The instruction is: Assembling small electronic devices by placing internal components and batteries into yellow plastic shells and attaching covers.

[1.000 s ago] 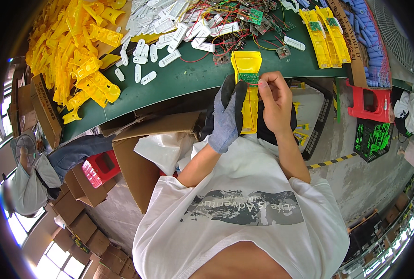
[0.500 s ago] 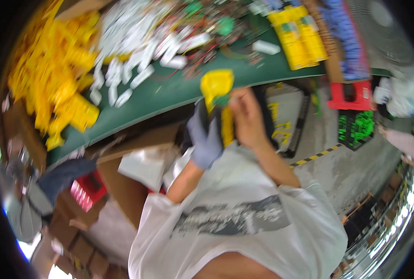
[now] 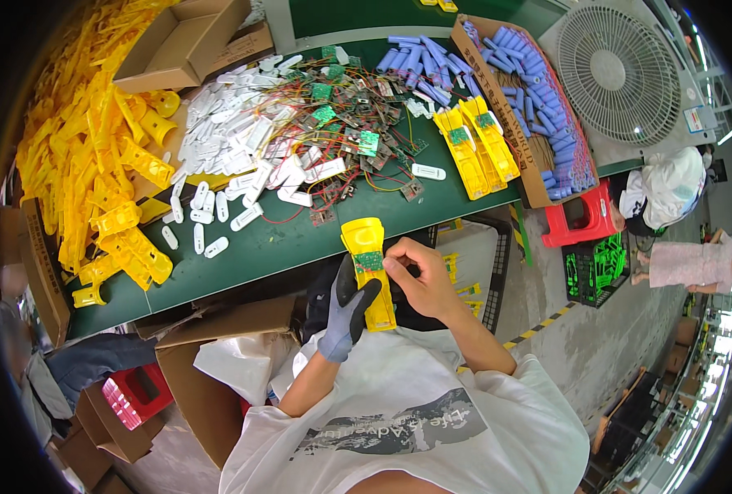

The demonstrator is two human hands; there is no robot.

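My left hand (image 3: 348,311), in a grey glove with black fingers, grips a long yellow plastic housing (image 3: 380,313) in front of the bench edge. A green circuit board (image 3: 370,262) lies in the upper part of the housing, with a bit of red wire by it. My bare right hand (image 3: 422,278) is closed at the board's right edge, thumb and forefinger together. What its fingertips pinch, if anything, is too small to tell. On the bench to the right lie yellow housings (image 3: 471,156) with green boards in them.
The green bench (image 3: 242,267) carries piled yellow housings (image 3: 78,156), white plastic pieces (image 3: 226,132) and wired circuit boards (image 3: 357,123). Blue cylindrical cells fill a cardboard box (image 3: 514,115) beside a grey fan (image 3: 617,74). Below stand an open carton (image 3: 205,387) and a red stool (image 3: 580,221).
The view has tilted and sharpened, so the bench shows more fully. Both hands and the yellow housing appear lower in the picture. My left hand keeps its hold on the housing.
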